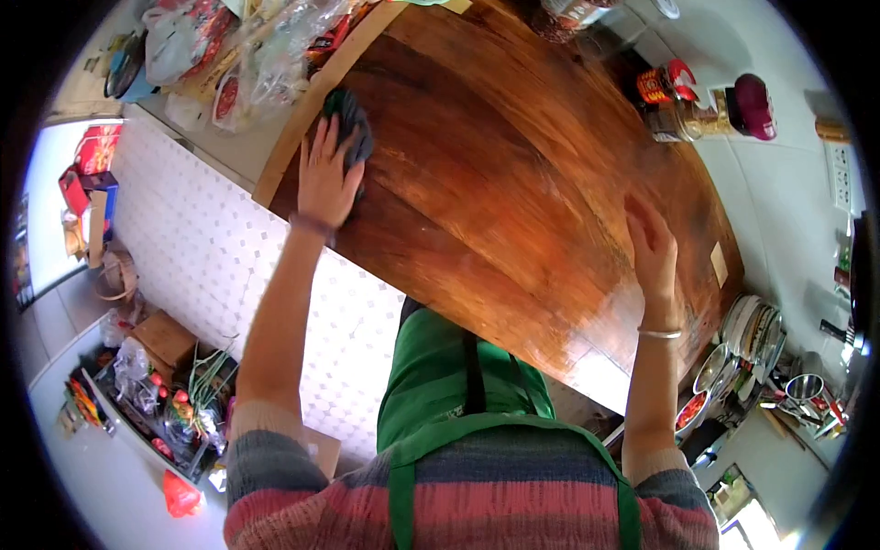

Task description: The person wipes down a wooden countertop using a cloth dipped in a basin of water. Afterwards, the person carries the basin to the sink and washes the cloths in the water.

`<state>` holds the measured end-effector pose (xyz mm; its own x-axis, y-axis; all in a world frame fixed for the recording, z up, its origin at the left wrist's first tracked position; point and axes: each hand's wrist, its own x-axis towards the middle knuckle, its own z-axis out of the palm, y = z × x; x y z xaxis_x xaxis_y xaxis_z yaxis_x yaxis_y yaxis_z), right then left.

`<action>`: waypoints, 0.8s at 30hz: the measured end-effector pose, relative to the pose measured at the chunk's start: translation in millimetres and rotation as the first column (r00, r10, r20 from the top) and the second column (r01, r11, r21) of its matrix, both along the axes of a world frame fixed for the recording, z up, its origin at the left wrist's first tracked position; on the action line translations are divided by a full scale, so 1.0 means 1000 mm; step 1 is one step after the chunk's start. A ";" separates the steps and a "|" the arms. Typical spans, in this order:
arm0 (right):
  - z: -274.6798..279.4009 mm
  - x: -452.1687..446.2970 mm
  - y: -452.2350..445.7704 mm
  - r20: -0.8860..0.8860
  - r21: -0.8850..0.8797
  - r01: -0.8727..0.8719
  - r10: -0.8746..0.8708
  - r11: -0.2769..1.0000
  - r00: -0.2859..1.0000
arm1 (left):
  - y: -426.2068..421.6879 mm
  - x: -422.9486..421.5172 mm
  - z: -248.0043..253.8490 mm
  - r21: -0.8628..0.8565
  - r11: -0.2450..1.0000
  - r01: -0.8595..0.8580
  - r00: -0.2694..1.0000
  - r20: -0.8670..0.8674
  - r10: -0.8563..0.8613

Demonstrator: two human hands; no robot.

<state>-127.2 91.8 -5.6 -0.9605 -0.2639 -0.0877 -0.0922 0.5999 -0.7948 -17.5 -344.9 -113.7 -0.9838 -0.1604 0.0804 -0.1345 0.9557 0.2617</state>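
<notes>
My left hand holds a dark grey-green cloth down against the brown wooden tabletop, close to its raised left edge strip. The fingers lie over the cloth, and part of it shows past them on the right. Over the right side of the tabletop is my right hand, turned on its side with fingers stretched out and nothing in them. Whether it touches the wood I cannot tell.
Plastic bags and packets crowd the surface at upper left. Jars and a red can stand along the white wall. Stacked plates and bowls sit at right. A box and vegetables are at lower left.
</notes>
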 end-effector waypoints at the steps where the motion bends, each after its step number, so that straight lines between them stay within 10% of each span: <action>1: -0.008 0.013 0.017 0.022 0.021 0.025 -0.026 0.999 0.999 | 0.012 0.027 -0.003 0.063 0.997 -0.041 0.999 0.011 0.041; 7: -0.043 0.071 0.043 0.309 -0.099 0.174 -0.136 0.980 0.941 | 0.240 0.079 0.013 0.215 0.942 0.258 0.964 0.003 -0.265; 14: -0.020 0.053 0.053 0.278 -0.080 0.199 -0.170 0.977 0.945 | 0.228 0.078 0.014 0.380 0.887 0.263 0.964 -0.078 -0.253; 15: -0.014 0.049 0.051 0.281 -0.114 0.218 -0.179 0.969 0.943 | 0.225 0.071 0.022 0.624 0.772 0.123 0.990 -0.136 -0.047; 16: -0.009 0.045 0.046 0.287 -0.149 0.236 -0.186 0.960 0.940 | 0.222 0.067 0.038 0.835 0.511 -0.204 0.978 0.155 0.137; 17: -0.007 0.044 0.044 0.298 -0.187 0.252 -0.190 0.950 0.936 | 0.213 0.060 0.044 0.965 0.026 -0.259 0.950 0.250 0.187; 18: -0.007 0.042 0.044 0.292 -0.196 0.227 -0.164 0.954 0.942 | 0.203 0.051 0.050 0.855 -0.462 -0.237 0.917 0.354 0.186; 20: -0.007 0.039 0.041 0.279 -0.219 0.174 -0.109 0.960 0.954 | 0.189 0.036 0.089 0.536 -0.839 -0.092 0.913 0.381 0.143; 22: -0.009 0.039 0.040 0.293 -0.213 0.181 -0.114 0.960 0.949 | 0.160 0.043 0.075 0.698 -0.699 -0.156 0.945 0.311 0.100; 24: -0.014 0.040 0.042 0.309 -0.201 0.191 -0.122 0.961 0.943 | 0.143 0.042 0.056 0.979 0.055 -0.197 0.911 0.162 0.380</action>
<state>-87.4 133.5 -19.6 -0.9323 -0.1577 -0.3254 0.2439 0.3901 -0.8879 24.2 -202.3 -57.4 -0.8352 -0.4567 -0.3066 -0.2163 -0.2398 0.9464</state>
